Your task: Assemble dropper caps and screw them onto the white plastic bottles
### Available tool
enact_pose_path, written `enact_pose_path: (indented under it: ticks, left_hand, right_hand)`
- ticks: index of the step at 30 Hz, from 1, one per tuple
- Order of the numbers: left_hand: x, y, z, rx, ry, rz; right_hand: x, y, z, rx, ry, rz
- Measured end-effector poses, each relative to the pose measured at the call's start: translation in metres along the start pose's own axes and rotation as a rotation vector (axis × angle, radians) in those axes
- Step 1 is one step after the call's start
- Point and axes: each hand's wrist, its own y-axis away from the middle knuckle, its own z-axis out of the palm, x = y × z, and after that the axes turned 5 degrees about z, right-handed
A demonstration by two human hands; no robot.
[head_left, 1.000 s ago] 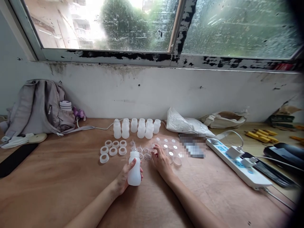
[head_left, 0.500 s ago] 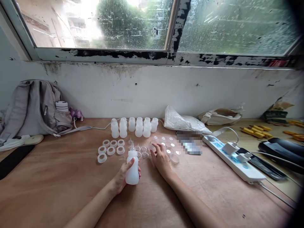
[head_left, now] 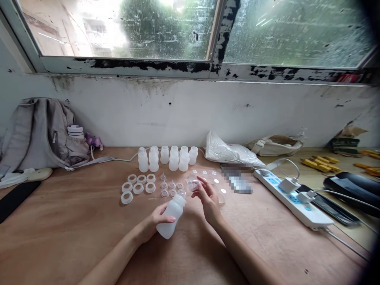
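Observation:
Wrapped round the body of a frosted white baby bottle (head_left: pixel 170 217), my left hand (head_left: pixel 152 223) holds it above the table with its neck tilted to the right. My right hand (head_left: pixel 210 202) grips a clear dome-shaped bottle cap (head_left: pixel 192 185) between thumb and fingers, up and to the right of the bottle's neck. Beyond the bottle lie several clear nipples (head_left: pixel 172 185). White screw rings (head_left: pixel 138 187) are laid out to their left. More clear caps (head_left: pixel 221 198) with white spots sit behind my right hand, partly hidden by it.
Several bottles (head_left: pixel 174 158) stand in a row near the wall. A white plastic bag (head_left: pixel 225 149) lies behind the caps. To the right are a blurred-out flat object (head_left: pixel 237 178) and a power strip (head_left: pixel 292 198) with cables. A grey backpack (head_left: pixel 38 134) leans at the left.
My left hand has tipped the bottle from upright towards the right. My right hand has lifted a clear cap from among the caps and turned it towards the bottle.

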Motion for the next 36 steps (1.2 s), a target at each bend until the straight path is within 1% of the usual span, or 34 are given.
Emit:
enact_pose_path:
  ticks: [2, 4, 9, 12, 16, 18, 23, 27, 30, 32, 34, 36]
  left_hand:
    - [0.0, -0.001, -0.003, 0.007, -0.044, 0.035]
    - [0.0, -0.002, -0.007, 0.05, -0.063, 0.035]
    - [0.005, -0.002, -0.019, 0.162, -0.167, 0.034]
    - [0.01, -0.002, -0.021, 0.213, -0.225, 0.053]
    - [0.012, -0.003, -0.022, 0.322, -0.215, 0.12]
    - [0.011, -0.003, -0.023, 0.355, -0.213, 0.138]
    - [0.01, -0.004, -0.024, 0.362, -0.213, 0.175]
    - [0.012, -0.004, -0.026, 0.382, -0.198, 0.223]
    - [0.013, -0.003, -0.026, 0.386, -0.178, 0.214]
    - [0.013, -0.002, -0.025, 0.365, -0.17, 0.206]
    - [0.011, -0.002, -0.022, 0.334, -0.163, 0.203]
    - [0.007, -0.001, -0.018, 0.299, -0.156, 0.191]
  right_hand:
    - [-0.001, 0.001, 0.0, -0.027, -0.066, 0.032]
    - [-0.001, 0.003, 0.001, -0.048, -0.081, 0.041]
    - [-0.003, 0.01, 0.004, -0.104, 0.015, 0.035]
    - [-0.003, 0.015, 0.007, -0.127, 0.066, 0.033]
    - [-0.001, 0.018, 0.01, -0.154, 0.05, 0.057]
    - [-0.001, 0.018, 0.01, -0.16, 0.045, 0.067]
    - [0.0, 0.019, 0.008, -0.173, 0.013, 0.079]
    - [0.001, 0.02, 0.007, -0.221, -0.049, 0.122]
    - [0.002, 0.021, 0.009, -0.314, -0.089, 0.254]
    - [0.002, 0.023, 0.011, -0.351, -0.133, 0.36]
    - [0.002, 0.025, 0.014, -0.332, -0.195, 0.43]
    - [0.0, 0.027, 0.017, -0.297, -0.26, 0.466]
